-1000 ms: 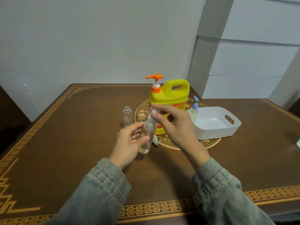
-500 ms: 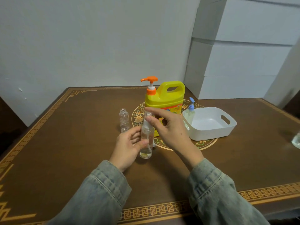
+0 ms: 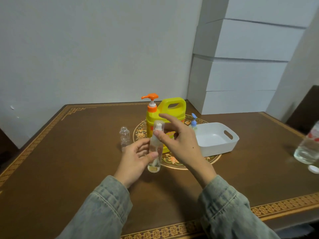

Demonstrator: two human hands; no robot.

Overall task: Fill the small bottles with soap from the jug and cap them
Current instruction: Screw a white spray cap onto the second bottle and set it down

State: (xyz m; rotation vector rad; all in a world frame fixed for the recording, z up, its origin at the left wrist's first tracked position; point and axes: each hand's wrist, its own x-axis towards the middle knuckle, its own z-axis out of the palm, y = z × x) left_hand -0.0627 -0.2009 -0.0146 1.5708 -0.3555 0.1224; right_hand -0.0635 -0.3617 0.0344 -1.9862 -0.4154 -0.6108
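Observation:
A tall clear small bottle (image 3: 154, 152) stands upright on the brown table (image 3: 69, 166), a little soap at its bottom. My left hand (image 3: 136, 158) grips its body. My right hand (image 3: 179, 144) pinches the white pump cap (image 3: 158, 126) on its neck with thumb and middle finger, the index finger stretched out. Right behind them stands the yellow jug (image 3: 170, 114) with an orange pump (image 3: 150, 99). A short clear bottle (image 3: 124, 138) without a cap stands to the left. A bottle with a blue pump cap (image 3: 193, 121) leans in the white tray (image 3: 217, 140).
A large clear bottle (image 3: 308, 145) stands at the table's right edge, a white lid (image 3: 313, 168) lying beside it. White boxes (image 3: 241, 69) are stacked behind the tray against the wall.
The bottle has gone from tilted and lifted to upright on the table. My right hand stays on the cap, its index finger now lifted. The view has shifted right.

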